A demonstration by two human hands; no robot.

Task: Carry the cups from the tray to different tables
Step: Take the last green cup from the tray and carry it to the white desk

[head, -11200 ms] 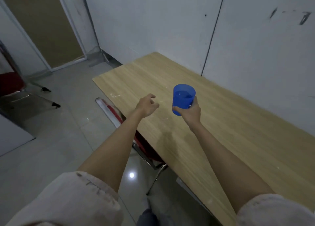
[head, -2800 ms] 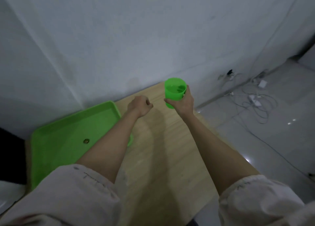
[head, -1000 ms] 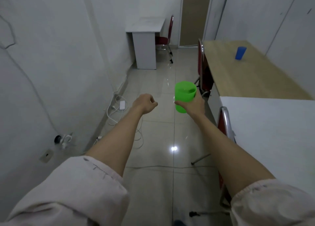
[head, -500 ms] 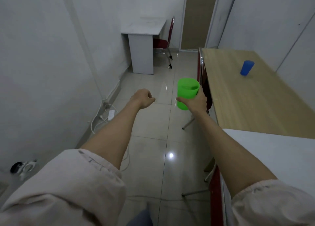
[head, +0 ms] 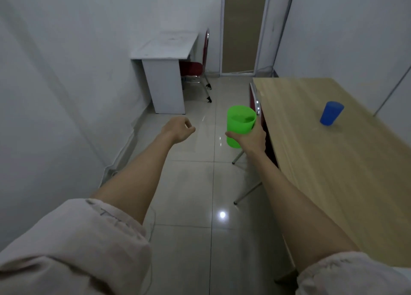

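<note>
The green cup [head: 240,125] is gripped upright by the right hand [head: 251,139], likely against spilling; the left hand [head: 179,129] is loosely curled, empty. Beside it, the wood table [head: 322,161] already bears a blue cup [head: 331,113].

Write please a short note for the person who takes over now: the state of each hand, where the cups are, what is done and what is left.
Right hand: holds the green cup upright over the floor; there seems to be liquid inside, so keep it level.
Left hand: loosely closed, holds nothing.
Blue cup: stands on the wooden table at the right, near the wall.
Done: the blue cup is on a table.
Left: put the green cup on a different table; the white desk ahead at the left wall looks a likely place. The tray is not in view, so I cannot say whether more cups wait.
</note>
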